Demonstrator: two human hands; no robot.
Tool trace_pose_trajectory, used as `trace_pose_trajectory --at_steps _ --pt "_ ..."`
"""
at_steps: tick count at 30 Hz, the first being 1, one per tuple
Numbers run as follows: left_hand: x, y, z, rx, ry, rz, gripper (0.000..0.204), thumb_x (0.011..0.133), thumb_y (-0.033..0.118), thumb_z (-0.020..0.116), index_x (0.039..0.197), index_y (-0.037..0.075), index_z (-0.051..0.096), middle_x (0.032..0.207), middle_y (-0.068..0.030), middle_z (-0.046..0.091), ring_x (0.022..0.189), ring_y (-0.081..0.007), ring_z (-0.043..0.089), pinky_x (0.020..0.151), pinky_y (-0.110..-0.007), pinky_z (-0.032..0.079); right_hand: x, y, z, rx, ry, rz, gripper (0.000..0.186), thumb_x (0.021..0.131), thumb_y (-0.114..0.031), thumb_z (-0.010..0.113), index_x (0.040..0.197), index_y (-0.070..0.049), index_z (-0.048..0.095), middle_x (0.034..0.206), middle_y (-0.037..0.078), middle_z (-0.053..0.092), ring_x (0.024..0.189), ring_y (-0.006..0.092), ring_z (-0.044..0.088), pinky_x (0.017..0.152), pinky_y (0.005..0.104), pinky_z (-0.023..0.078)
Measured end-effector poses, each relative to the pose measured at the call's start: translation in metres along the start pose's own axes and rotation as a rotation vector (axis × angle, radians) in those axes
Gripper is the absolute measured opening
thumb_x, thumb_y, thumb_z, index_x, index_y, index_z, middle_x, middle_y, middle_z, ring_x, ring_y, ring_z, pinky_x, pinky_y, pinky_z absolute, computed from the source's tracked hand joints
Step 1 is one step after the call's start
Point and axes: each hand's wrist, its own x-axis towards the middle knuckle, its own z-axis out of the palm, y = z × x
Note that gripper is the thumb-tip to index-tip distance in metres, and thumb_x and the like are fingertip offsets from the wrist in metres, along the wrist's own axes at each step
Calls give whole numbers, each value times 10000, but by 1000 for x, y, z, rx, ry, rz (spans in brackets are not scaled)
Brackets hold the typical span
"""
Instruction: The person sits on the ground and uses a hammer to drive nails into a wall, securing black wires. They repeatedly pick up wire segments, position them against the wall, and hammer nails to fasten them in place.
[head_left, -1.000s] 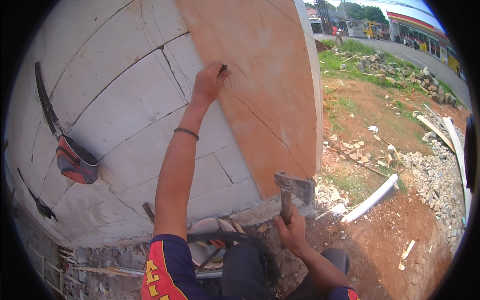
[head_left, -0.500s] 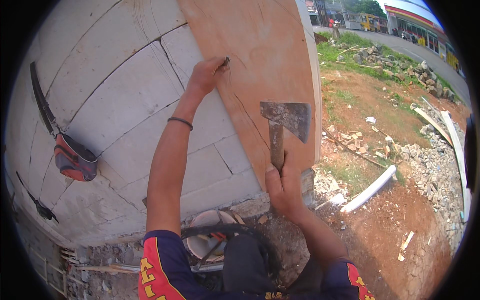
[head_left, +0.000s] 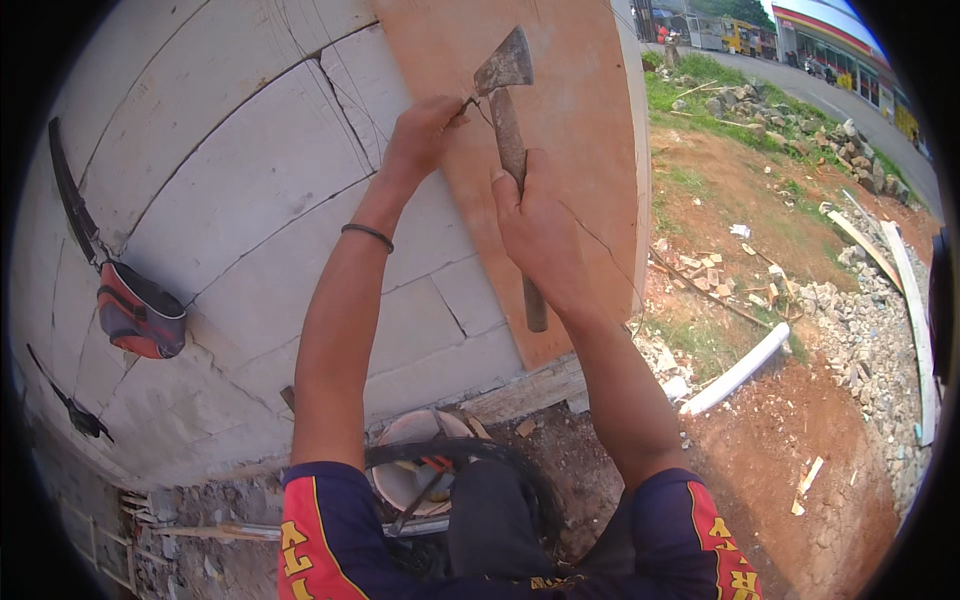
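Observation:
A hatchet (head_left: 509, 132) with a worn grey head and a brown wooden handle is in my right hand (head_left: 541, 225), whose fingers wrap round the handle. Its head is raised in front of a reddish-brown wooden board (head_left: 592, 130). Close by the back of that head, my left hand (head_left: 421, 137) pinches a small dark nail-like piece (head_left: 469, 103) near the board's left edge. A thin dark line trails from around the pinched piece; whether it is tied there I cannot tell. The board is against a wall of pale grey blocks (head_left: 260, 190).
A red and dark pouch (head_left: 142, 315) with a black strap rests against the wall at left. Below stands a round pale bucket (head_left: 402, 462) with tools in it. At right lie a white pipe (head_left: 737, 369), rubble (head_left: 850, 345) and long planks (head_left: 908, 320).
My right hand has moved up and left, bringing the hatchet head from beside the board's right edge to next to my left hand. The left hand keeps its pinch, shifted slightly in view.

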Motion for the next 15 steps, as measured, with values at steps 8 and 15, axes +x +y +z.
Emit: trace_pose_trajectory --at_steps 8,15 --pt "1 -2 4 46 -21 -66 133 853 97 655 956 25 610 905 -144 647 871 -369 625 718 -440 502 3 -6 4 691 415 -385 195 1024 -193 461 981 -6 429 681 39 483 493 93 496 426 267 426" --pt "5 -10 6 70 -10 -64 176 855 92 658 1017 25 638 936 -155 663 888 -372 635 756 -433 508 8 -6 -17 187 40 39 218 1013 -214 487 948 -14 428 689 65 509 478 117 516 411 300 447"
